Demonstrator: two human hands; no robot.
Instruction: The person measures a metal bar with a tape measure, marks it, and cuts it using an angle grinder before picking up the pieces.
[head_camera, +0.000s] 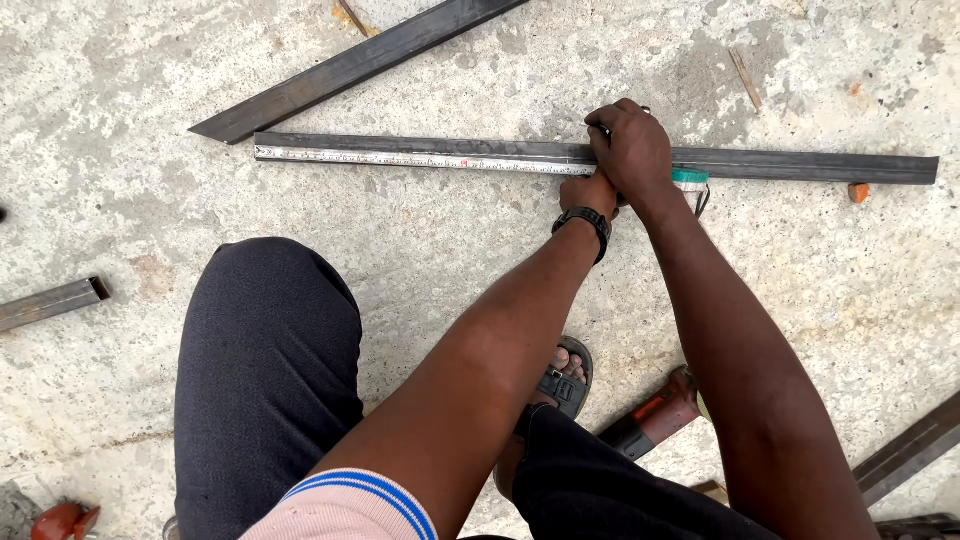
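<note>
A long dark steel bar (820, 165) lies across the concrete floor in front of me. A tape measure blade (400, 158) is stretched along its left half, and the teal and white tape case (691, 179) shows beside my right wrist. My right hand (630, 145) rests on the bar with fingers curled around a small dark object at the bar's far edge; I cannot tell its kind. My left hand (588, 192), with a black wristwatch, is tucked under the right hand and presses the tape against the bar; its fingers are mostly hidden.
A second dark bar (350, 65) lies slanted just beyond the first. A short square tube (50, 303) is at the left, another bar (910, 450) at the lower right. An orange and black power tool (655, 415) lies by my sandalled foot (565, 375). My knee (265, 370) fills the lower left.
</note>
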